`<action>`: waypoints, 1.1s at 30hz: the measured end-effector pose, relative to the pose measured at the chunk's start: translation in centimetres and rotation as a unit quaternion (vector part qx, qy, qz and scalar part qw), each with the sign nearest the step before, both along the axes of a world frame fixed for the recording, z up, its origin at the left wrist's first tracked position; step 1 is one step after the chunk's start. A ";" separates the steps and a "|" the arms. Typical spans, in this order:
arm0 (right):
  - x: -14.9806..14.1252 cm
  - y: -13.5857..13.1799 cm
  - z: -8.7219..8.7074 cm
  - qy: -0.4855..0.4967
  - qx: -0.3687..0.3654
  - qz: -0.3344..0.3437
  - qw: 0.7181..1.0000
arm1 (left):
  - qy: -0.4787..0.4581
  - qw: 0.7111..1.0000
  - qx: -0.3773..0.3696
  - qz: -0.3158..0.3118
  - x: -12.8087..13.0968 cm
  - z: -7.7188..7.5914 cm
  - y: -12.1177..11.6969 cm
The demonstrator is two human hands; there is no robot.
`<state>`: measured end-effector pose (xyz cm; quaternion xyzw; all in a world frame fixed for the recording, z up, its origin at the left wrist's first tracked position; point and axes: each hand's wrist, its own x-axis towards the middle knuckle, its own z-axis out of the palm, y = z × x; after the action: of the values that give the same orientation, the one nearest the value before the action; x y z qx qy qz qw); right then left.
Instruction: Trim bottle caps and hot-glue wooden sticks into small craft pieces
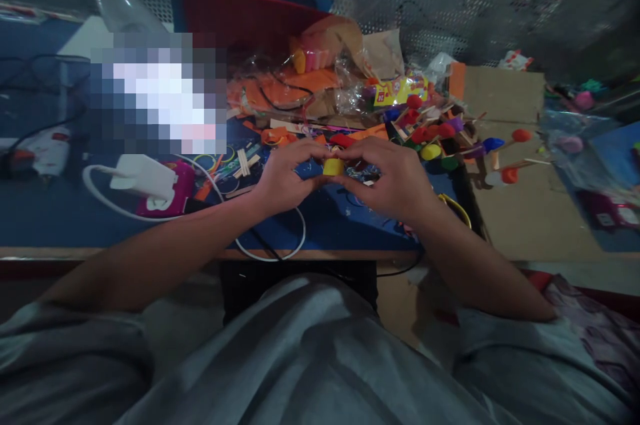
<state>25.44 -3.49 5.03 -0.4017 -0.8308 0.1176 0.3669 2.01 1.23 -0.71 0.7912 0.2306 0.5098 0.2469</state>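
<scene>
Pinching the yellow piece over the table, left of the cardboard, your left hand and right hand nearly close thumb and fingertips on its sides. This looks like adjusting; next, you probably need a steady grip.

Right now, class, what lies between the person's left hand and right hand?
In the head view, a small yellow piece lies between the left hand and the right hand, held at the fingertips of both.
</scene>
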 end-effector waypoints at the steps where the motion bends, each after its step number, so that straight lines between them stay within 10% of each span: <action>1: 0.0 -0.2 -0.1 -0.002 0.003 -0.003 1.000 | 0.011 1.000 0.003 0.013 0.1 0.1 -0.2; 20: 1.8 -1.6 -0.2 -0.151 -0.054 -0.009 0.987 | 0.326 0.944 0.043 0.021 -1.0 4.4 -5.3; 33: -0.6 4.0 0.0 -0.196 -0.094 0.048 0.975 | 0.291 0.943 0.067 0.150 -9.0 1.4 -9.6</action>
<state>24.86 0.46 5.06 -0.4097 -0.8899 0.1318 0.1514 -6.99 -8.38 0.64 0.8761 0.3733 0.3029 0.0362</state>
